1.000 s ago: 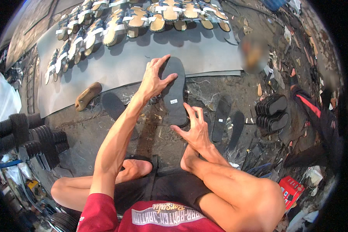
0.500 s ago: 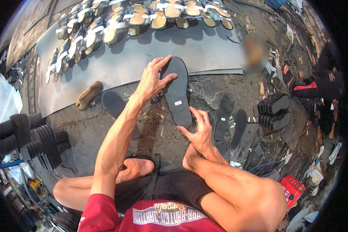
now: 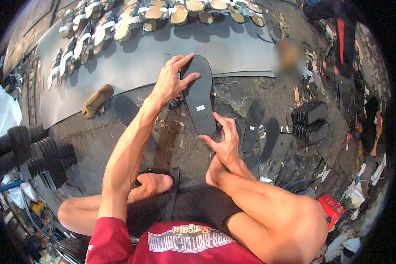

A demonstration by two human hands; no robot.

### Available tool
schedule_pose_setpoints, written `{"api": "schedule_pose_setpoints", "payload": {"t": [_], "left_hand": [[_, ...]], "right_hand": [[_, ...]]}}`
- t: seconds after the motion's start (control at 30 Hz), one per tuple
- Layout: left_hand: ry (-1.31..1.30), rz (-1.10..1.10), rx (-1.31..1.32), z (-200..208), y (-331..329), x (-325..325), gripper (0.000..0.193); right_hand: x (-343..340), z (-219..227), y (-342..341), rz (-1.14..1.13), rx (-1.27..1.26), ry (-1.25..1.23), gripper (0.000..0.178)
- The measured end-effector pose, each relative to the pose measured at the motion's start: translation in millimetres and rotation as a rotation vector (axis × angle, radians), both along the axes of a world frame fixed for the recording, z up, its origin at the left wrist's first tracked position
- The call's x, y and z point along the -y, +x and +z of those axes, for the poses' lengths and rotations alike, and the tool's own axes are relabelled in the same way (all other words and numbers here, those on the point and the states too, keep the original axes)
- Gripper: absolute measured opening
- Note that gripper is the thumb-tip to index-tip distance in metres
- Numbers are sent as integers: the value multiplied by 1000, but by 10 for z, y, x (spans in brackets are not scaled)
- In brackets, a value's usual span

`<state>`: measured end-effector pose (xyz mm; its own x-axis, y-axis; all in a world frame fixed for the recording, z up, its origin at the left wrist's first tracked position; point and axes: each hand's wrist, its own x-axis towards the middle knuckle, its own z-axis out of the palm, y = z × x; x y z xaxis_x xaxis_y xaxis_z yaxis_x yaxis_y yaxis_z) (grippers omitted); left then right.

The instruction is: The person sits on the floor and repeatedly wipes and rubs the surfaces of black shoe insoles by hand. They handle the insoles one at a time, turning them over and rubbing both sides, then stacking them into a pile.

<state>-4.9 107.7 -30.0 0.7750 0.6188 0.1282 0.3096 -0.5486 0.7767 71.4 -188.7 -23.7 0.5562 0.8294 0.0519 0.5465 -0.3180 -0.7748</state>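
A dark shoe sole with a small white sticker is held between my two hands above the ground. My left hand grips its far end, thumb lying over the face and fingers at the far left edge. At the near end, my right hand pinches the sole, with the thumb at the heel and the fingers along the right edge. Two loose dark soles, one with a sticker and a plain one, lie to the right. Left of my left forearm another dark sole rests on the ground.
Rows of sandals stand on a grey sheet at the far side. A brown shoe last lies before it. Stacked soles stand right, more piles left. A red box sits near my knee. Scraps litter the right.
The whole view has shifted slightly, while both hands keep their hold on the sole. At the right, a person in dark clothing with a red stripe has moved farther away.
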Motion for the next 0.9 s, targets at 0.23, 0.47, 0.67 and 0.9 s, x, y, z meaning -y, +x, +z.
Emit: {"api": "schedule_pose_setpoints", "payload": {"t": [0.23,0.47,0.67,0.9], "left_hand": [[-12,22,34,-7,15,35,72],[-28,20,28,-19,15,27,72],[-12,25,19,-44,5,40,72],[17,19,7,-81,7,54,75]], "right_hand": [[55,117,63,42,-95,-101,88],[72,66,83,57,-86,-56,84],[73,57,35,28,-95,-96,85],[77,40,57,31,-112,-85,85]]}}
